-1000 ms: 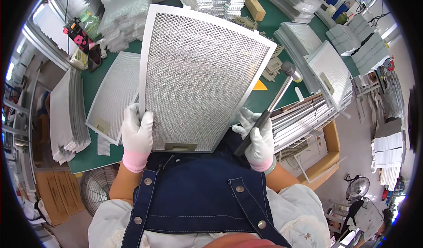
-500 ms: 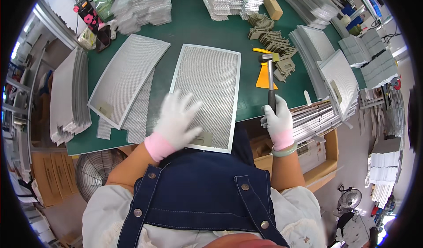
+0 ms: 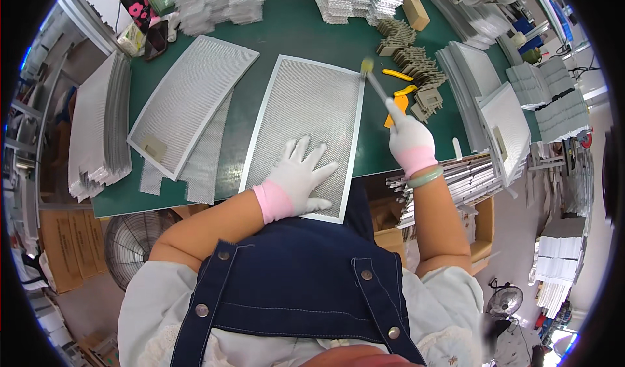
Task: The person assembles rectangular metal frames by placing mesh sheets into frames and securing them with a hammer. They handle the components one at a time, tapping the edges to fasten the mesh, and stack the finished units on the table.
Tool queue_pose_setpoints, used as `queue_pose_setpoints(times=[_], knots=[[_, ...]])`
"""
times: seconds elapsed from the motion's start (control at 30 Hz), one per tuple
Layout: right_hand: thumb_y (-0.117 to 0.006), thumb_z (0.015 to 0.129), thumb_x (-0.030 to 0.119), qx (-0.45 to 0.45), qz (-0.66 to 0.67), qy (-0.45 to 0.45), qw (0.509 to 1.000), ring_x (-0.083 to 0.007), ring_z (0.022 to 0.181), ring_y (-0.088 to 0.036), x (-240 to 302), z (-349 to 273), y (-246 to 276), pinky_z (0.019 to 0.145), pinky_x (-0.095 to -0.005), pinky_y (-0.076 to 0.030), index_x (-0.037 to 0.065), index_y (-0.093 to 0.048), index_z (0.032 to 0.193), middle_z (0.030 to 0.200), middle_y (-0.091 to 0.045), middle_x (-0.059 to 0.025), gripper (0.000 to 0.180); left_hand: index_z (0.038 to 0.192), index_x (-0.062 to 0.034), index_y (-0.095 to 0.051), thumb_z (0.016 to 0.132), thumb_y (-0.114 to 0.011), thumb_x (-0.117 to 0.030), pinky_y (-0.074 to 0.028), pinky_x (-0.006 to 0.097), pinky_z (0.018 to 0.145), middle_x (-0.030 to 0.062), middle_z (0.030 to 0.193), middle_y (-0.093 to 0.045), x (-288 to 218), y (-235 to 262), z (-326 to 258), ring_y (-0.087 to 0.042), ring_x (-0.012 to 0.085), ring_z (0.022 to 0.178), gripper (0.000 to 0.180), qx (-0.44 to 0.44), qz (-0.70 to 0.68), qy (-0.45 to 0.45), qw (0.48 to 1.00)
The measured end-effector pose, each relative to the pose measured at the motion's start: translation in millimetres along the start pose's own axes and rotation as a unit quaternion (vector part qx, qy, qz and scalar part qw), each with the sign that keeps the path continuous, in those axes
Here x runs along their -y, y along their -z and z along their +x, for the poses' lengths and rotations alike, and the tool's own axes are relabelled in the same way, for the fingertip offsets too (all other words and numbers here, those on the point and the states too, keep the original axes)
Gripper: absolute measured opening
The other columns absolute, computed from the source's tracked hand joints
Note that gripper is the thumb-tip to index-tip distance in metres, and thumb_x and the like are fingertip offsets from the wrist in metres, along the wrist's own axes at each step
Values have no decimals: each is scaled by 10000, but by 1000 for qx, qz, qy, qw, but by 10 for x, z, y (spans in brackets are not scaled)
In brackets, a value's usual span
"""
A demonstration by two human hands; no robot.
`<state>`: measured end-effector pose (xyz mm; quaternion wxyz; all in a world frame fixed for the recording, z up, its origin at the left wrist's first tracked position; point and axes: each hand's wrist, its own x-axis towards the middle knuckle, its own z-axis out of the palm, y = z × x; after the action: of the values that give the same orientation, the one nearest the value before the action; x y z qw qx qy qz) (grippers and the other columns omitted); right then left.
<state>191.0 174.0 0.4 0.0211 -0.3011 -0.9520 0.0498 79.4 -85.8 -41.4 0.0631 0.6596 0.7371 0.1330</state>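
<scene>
A metal mesh panel (image 3: 309, 110) with a thin silver frame lies in front of me, its near edge against my apron. My left hand (image 3: 301, 179), in a white glove with a pink cuff, presses flat on the mesh with fingers spread. In my gloved right hand (image 3: 411, 140) is a hammer (image 3: 379, 88), gripped by its handle. Its slightly blurred head is at the panel's upper right corner; I cannot tell whether it touches the frame. A yellow-handled tool (image 3: 398, 75) and an orange scraper-like piece (image 3: 396, 112) lie just beyond the hammer.
To the left, another framed panel (image 3: 195, 93) overlaps loose mesh sheets (image 3: 207, 166), beside a stack of panels (image 3: 99, 123). Khaki plates (image 3: 416, 61) form a row at the right, near a wooden block (image 3: 415, 10) and more panels (image 3: 506, 123). Mesh piles (image 3: 218, 2) stand at the back.
My right hand has raised the hammer and swung its head left to the panel's upper right corner. My left hand has slid right and settled flat on the mesh.
</scene>
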Motion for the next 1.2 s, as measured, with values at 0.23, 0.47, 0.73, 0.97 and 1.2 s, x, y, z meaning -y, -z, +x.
queue_pose_setpoints(times=[0.23, 0.47, 0.73, 0.97, 1.2], knots=[[-542, 944, 156, 26, 2, -4, 1000, -392, 885, -670, -43, 52, 1, 791, -497, -533, 243, -475, 1475, 956, -681, -205, 542, 1432, -165, -523, 786, -710, -599, -209, 636, 1153, 263, 1492, -404, 22, -27, 29, -312, 539, 1399, 800, 13, 7, -5, 1000], [-573, 916, 116, -13, 417, -95, 904, -279, 820, -683, 138, -277, -366, 756, -380, -554, 95, -456, 1490, 1037, -691, -197, 586, 1398, -173, -549, 778, -749, -494, -304, 605, 1117, 215, 1464, -450, -183, -1, 134, -374, 485, 1361, 726, 27, -42, -162, 985], [-558, 947, 74, 56, 580, -155, 798, -129, 566, -625, -66, -232, -364, 529, -276, -537, 95, -371, 1548, 823, -662, -84, 630, 1344, -152, -583, 772, -766, -429, -305, 590, 1132, 162, 1440, -480, -460, -112, 284, -365, 458, 1374, 661, 87, 35, -229, 969], [-569, 968, 83, 66, 595, -126, 791, -123, 563, -627, -132, -239, -426, 538, -271, -550, 112, -344, 1563, 824, -661, -77, 637, 867, -58, -731, 746, -764, -340, -269, 629, 1125, 165, 1293, -572, -510, -97, 303, -402, 440, 1333, 308, 76, 24, -246, 966], [-552, 961, 82, 62, 615, -120, 777, -134, 560, -622, -176, -280, -396, 550, -286, -557, 95, -351, 1555, 806, -637, -73, 627, 783, -68, -614, 770, -695, -243, -272, 646, 1126, 120, 1079, -614, -687, 950, 325, -472, 395, 1249, 194, -142, -69, -241, 958]])
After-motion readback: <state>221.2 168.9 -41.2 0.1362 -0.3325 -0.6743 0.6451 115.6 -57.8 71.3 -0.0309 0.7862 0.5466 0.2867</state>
